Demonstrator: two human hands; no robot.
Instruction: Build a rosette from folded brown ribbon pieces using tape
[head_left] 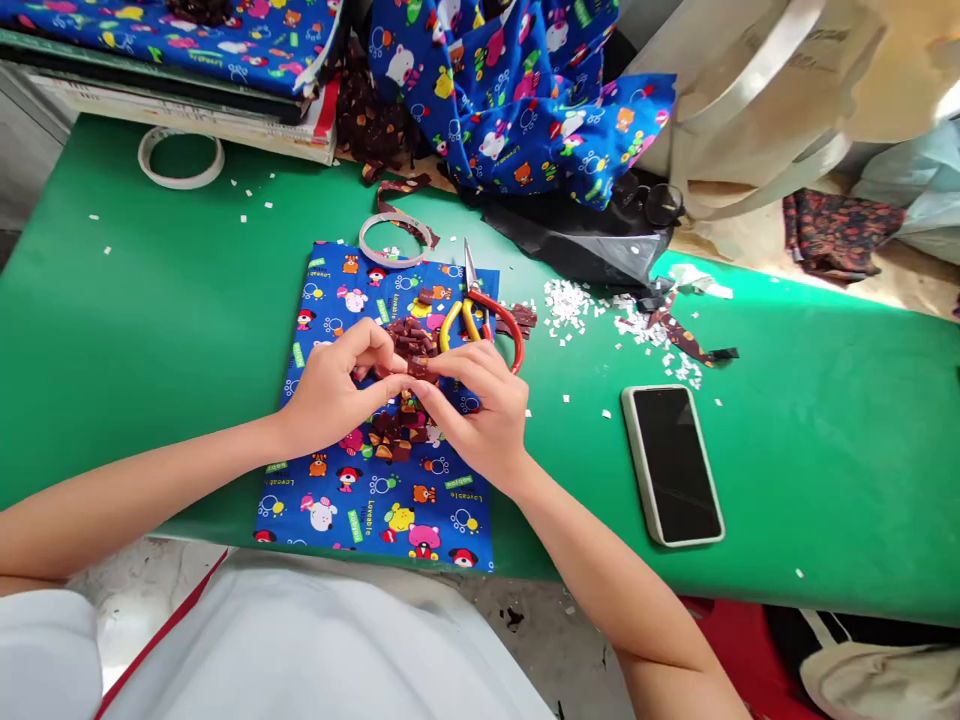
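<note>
- left hand (334, 395) and right hand (484, 405) both pinch a small brown piece (420, 369) over the scrap pile (397, 435) on the blue cloth (442, 505)
- scissors (474, 292) sit right by the right knuckles, so a careless bump could probably scatter scraps

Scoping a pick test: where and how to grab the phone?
Probably mid-length, pinching across the long edges of the phone, coming from above. It lies flat, screen up, on the green tabletop, so its underside isn't exposed; the raised case sides offer purchase. Favor approaching from the right: the person's right hand is on its left.
</note>
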